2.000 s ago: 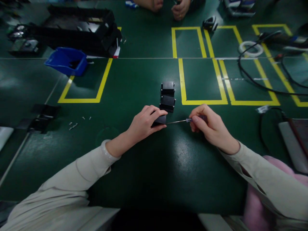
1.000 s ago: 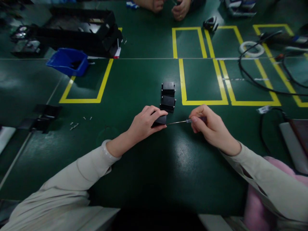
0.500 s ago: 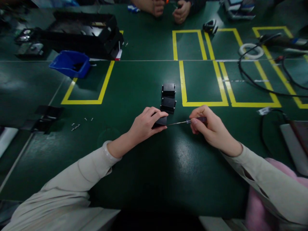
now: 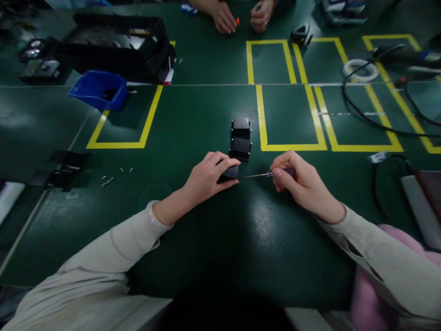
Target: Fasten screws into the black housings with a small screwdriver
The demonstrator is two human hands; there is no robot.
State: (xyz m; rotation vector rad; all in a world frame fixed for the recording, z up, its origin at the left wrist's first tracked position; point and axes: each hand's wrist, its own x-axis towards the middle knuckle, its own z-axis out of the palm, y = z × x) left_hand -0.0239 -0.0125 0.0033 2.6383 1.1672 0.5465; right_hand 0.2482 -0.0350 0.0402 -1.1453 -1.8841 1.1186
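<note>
- Hardly anything has shifted near the middle of the frame since the earlier pictures: both of the person's hands sit where they were, while at the top edge a co-worker's hands (image 4: pixel 241 16) have parted and a small orange bit now shows between them.
- The left hand (image 4: pixel 206 177), just left of centre, is clenched over a small black box (image 4: pixel 230 173), fingers on top and thumb beneath its near edge, pressing it to the green table (image 4: pixel 213 239).
- That box is matte black and squarish; only its right end shows past the fingers.
- The right hand (image 4: pixel 299 181), right of centre, pinches a slim screwdriver (image 4: pixel 263 174) by its dark handle; the thin metal shaft lies nearly level and points left, its tip meeting the box's right side.
- Two more black boxes (image 4: pixel 240 138) of the same kind, with small pegs at their corners, stand in a row just above the held one, the nearest almost touching it.
- A blue bin (image 4: pixel 98 89) sits in the upper left, beside a black tray (image 4: pixel 113 43).
- Small screws (image 4: pixel 106 180) lie scattered at the left, well apart from the hands.
- Black cables (image 4: pixel 372 119) loop across the yellow-taped boxes in the upper right.
</note>
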